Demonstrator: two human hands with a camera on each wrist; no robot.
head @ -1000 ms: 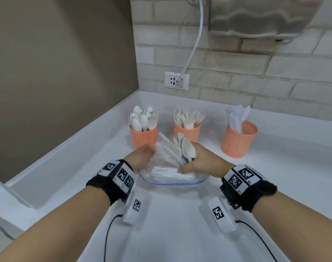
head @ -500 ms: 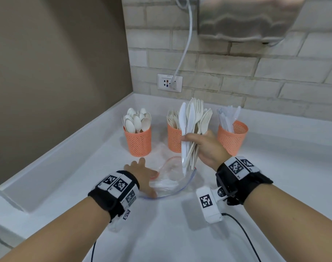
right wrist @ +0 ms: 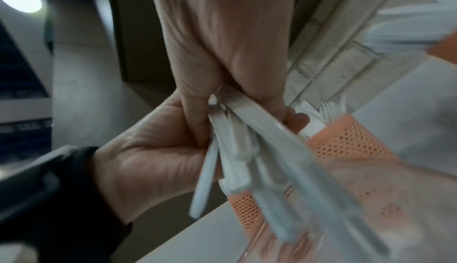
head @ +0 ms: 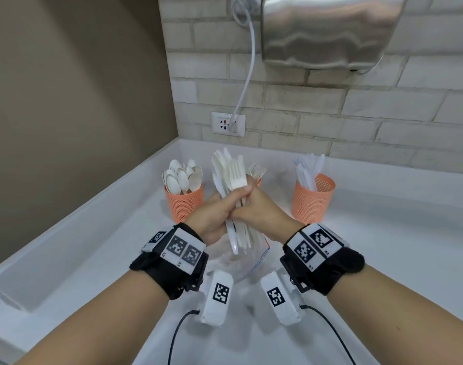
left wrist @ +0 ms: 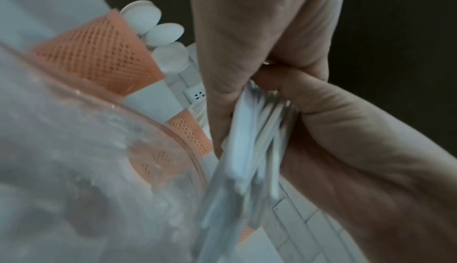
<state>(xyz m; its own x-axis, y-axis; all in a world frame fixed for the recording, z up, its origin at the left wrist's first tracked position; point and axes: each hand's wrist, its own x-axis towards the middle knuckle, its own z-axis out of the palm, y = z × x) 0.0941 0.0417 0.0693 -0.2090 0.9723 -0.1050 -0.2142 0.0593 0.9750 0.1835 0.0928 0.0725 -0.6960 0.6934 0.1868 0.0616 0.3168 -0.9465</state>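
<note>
The left hand (head: 213, 216) and right hand (head: 263, 214) meet in front of the person, knuckles touching. Both curl their fingers round one bundle of white plastic cutlery (head: 231, 175) at its middle. The bundle stands roughly upright. Fork and knife heads fan out above the fists, and the handles hang below them over the open mouth of a clear bag (head: 252, 262). The bag lies on the white counter (head: 383, 233), just under the hands. The wrist views show the handles squeezed between both palms, splaying a little at their lower ends.

Behind the hands stand three orange mesh cups. The left cup (head: 184, 204) holds spoons, the middle cup (head: 259, 182) is mostly hidden and shows forks (head: 258, 170), and the right cup (head: 313, 204) holds knives. On the brick wall, a cable (head: 247, 83) runs from a socket (head: 227, 124) up beside a steel dryer (head: 328, 30).
</note>
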